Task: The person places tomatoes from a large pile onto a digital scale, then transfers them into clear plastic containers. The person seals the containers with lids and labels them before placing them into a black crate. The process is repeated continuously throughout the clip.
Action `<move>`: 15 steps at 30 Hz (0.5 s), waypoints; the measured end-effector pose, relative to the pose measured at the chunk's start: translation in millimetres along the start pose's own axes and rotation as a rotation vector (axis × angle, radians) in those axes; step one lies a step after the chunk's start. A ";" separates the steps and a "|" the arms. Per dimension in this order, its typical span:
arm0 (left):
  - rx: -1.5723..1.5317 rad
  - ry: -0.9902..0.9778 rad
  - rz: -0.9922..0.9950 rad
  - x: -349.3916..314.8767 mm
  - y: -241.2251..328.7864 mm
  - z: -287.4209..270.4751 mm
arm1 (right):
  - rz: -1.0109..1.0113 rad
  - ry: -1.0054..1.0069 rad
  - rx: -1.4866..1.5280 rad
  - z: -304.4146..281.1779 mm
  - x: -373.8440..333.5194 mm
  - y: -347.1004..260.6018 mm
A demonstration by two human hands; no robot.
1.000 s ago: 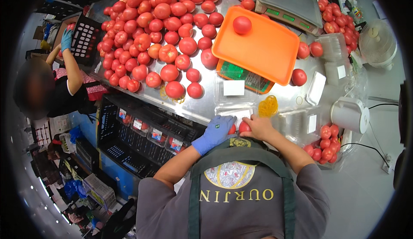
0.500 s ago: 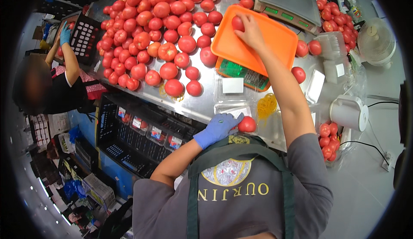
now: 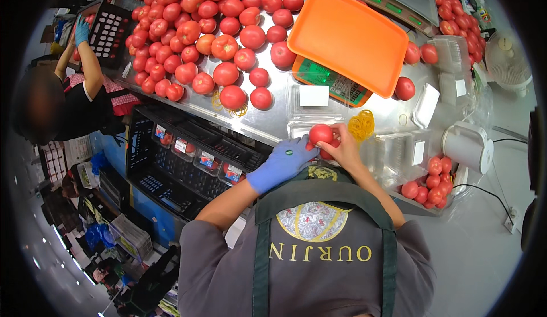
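My right hand [image 3: 345, 149], bare, pinches a large red tomato [image 3: 321, 133] close in front of my body. Beside it, my left hand [image 3: 284, 162], in a blue glove, bends its fingers round the side of another tomato [image 3: 327, 154]; its fingertips are partly hidden. Just beyond both hands lies a clear plastic box [image 3: 296, 127]. The orange tray [image 3: 348, 40] holds nothing and rests over a green-lit scale [image 3: 317, 77].
Loose tomatoes [image 3: 222, 46] cover the table's left side. Yellow rubber bands [image 3: 361, 125] and a clear container [image 3: 393, 150] are to the right, near a white jug [image 3: 464, 149]. Black crates [image 3: 182, 160] stand below the table edge. A co-worker [image 3: 48, 109] is at far left.
My right hand has come back from the orange tray to my left hand, bringing the tomato with it. The tray is now bare. My left hand stays near the same place.
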State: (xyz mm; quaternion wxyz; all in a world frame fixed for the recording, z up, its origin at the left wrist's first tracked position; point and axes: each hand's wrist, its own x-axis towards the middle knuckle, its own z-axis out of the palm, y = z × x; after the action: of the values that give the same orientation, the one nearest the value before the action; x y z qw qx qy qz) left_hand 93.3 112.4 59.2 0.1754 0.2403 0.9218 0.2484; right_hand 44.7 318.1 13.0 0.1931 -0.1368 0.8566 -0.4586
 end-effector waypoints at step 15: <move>-1.693 0.351 -0.770 -22.0 -56.8 52.4 | 0.268 0.168 0.975 -1.3 33.3 59.7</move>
State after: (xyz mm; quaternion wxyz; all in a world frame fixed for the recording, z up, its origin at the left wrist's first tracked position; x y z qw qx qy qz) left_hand 114.5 77.1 -9.8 0.2201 -0.3284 0.4643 0.7926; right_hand 11.1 337.7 -43.2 0.2221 0.1177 0.5659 -0.7852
